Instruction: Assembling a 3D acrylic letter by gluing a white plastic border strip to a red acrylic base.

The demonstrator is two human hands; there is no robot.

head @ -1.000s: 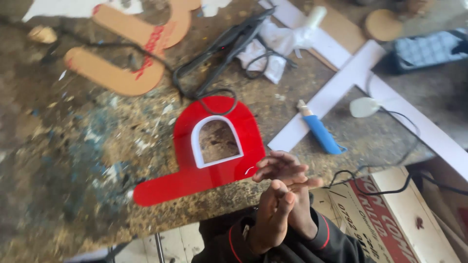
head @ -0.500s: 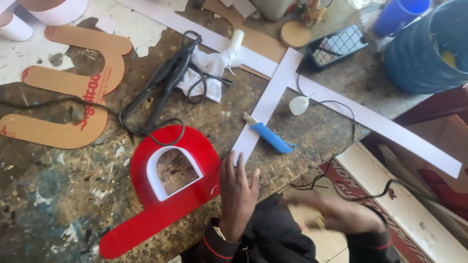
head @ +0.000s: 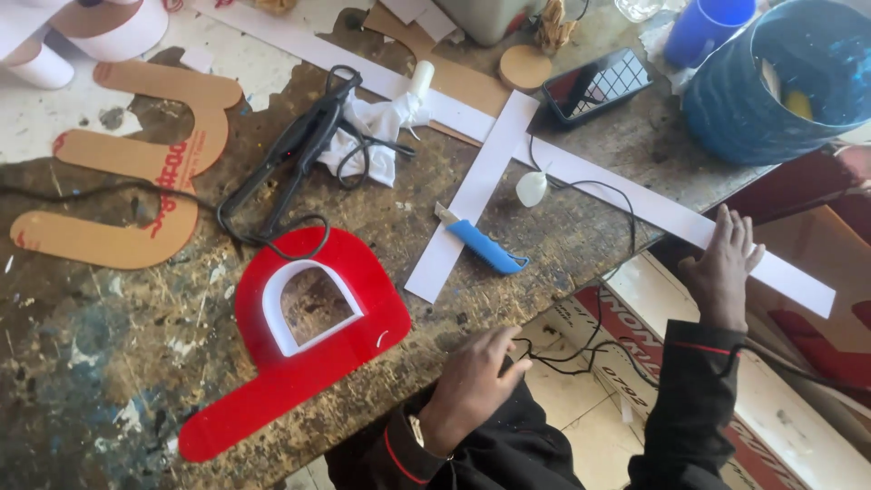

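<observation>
At the near edge of the workbench (head: pixel 109 363), the right hand (head: pixel 723 268) lies flat on a long white strip (head: pixel 635 200), palm down, fingers straight and close together, gripping nothing. This strip runs diagonally across the bench and its right end overhangs the edge. A second white strip (head: pixel 476 195) crosses it at about a right angle. The left hand (head: pixel 472 381) sits at the bench edge with fingers loosely curled, fingertips touching a thin black cable (head: pixel 581 349) that hangs off the bench; whether the hand grips the cable cannot be determined.

Just left of the left hand lies a red plastic letter shape (head: pixel 299 372), flat on the bench, with a white inner rim around its cut-out. A blue utility knife (head: pixel 481 243) lies across the second strip, near a small white bulb-shaped part (head: pixel 532 188) attached to the cable.

Farther back are a black corded tool (head: pixel 290 154), a crumpled white cloth (head: pixel 372 136) and a phone (head: pixel 597 83). Two brown cardboard cut-outs (head: pixel 136 181) lie to the left. A blue bucket (head: pixel 771 82) and a blue cup (head: pixel 708 27) stand at the far right corner.
</observation>
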